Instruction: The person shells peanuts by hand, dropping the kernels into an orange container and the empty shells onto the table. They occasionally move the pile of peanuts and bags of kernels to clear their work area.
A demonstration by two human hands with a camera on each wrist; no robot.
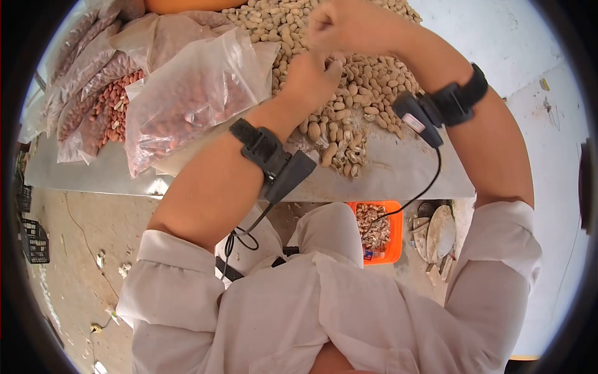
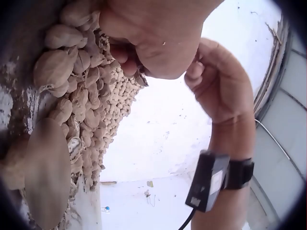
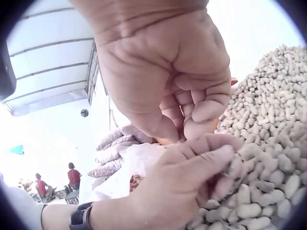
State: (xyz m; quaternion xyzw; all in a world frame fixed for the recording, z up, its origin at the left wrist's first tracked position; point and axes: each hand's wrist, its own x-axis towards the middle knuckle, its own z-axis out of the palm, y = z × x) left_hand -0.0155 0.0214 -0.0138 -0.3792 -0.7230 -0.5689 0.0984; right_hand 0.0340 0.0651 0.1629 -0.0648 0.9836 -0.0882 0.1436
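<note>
My left hand point(image 1: 311, 78) is over the near part of a heap of unshelled peanuts point(image 1: 374, 87). Its thumb and fingers curl round a peanut, mostly hidden; a bit of shell point(image 2: 142, 77) shows by the fingers in the left wrist view. Just beyond and above it is my right hand point(image 1: 349, 28), blurred in the head view. In the right wrist view the right hand's curled fingers point(image 3: 204, 112) bend down close over the left hand, and no thing shows between them. Broken shells point(image 1: 352, 156) lie at the heap's near edge.
Clear plastic bags of red peanut kernels point(image 1: 193, 100) lie left of the heap, with an orange container point(image 1: 187, 5) behind. An orange basket point(image 1: 398, 240) of shells stands below the metal table's edge point(image 1: 423, 184). Black crates point(image 1: 35, 240) stand at far left.
</note>
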